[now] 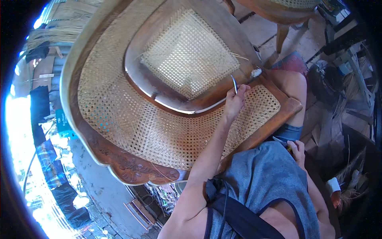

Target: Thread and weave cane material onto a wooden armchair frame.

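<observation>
A wooden chair with woven cane panels lies tilted across my lap, its carved frame (pixel 131 165) curving round the lower left. Over the seat's wooden rim (pixel 217 93), my left hand (pixel 235 102) is closed on a thin, curved metal tool (pixel 234 83), whose tip points up toward the square cane seat panel (pixel 191 55). A loose cane strand (pixel 240 57) sticks out at that panel's right corner. Beneath my left forearm spreads the cane backrest (pixel 159 135). My right hand (pixel 297 151) is beside my right thigh, closed round a small pointed tool (pixel 279 140) that is mostly hidden.
Another cane-seated chair (pixel 280 16) stands at the top right. Bundled cane strands (pixel 55 34) lie at the upper left, and a teal box (pixel 63 123) sits beyond the chair's left edge. Scraps and a dark container (pixel 358 159) fill the right side.
</observation>
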{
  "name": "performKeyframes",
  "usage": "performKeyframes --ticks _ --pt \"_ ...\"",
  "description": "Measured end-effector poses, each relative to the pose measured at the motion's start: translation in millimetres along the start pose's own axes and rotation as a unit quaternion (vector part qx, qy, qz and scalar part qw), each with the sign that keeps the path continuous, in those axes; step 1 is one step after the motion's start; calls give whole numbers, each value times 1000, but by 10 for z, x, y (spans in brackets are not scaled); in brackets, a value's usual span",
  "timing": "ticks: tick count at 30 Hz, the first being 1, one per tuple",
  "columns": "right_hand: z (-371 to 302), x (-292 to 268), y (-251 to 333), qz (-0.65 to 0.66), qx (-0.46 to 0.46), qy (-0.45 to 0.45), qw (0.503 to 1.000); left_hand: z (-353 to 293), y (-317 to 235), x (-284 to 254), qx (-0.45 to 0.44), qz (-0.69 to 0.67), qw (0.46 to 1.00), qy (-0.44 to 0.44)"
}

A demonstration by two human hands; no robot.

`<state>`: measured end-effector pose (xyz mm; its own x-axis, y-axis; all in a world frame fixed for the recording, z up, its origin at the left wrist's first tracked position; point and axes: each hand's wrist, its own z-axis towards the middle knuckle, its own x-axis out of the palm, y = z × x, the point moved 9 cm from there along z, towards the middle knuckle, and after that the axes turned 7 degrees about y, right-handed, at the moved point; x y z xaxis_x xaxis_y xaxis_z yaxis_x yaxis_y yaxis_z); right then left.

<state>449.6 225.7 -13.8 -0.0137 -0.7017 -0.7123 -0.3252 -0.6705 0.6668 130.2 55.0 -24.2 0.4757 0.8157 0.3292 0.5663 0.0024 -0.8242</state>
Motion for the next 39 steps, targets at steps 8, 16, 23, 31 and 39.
performKeyframes --ticks 8,16,23,31,39 --pt "142 -540 200 -10 -44 298 954 -300 -1903 -1641 289 303 845 -332" --pt "1676 -497 1661 491 96 293 815 -510 -2805 -2944 330 333 729 -498" --pt "3562 1065 3822 388 -90 371 839 -310 -2860 -3239 447 262 746 -418" --pt "4640 1675 4770 324 -125 338 875 -124 -2945 -3437 415 290 730 -459" --pt "4739 1819 4885 414 -157 299 845 -190 -2867 -3477 360 257 745 -499"
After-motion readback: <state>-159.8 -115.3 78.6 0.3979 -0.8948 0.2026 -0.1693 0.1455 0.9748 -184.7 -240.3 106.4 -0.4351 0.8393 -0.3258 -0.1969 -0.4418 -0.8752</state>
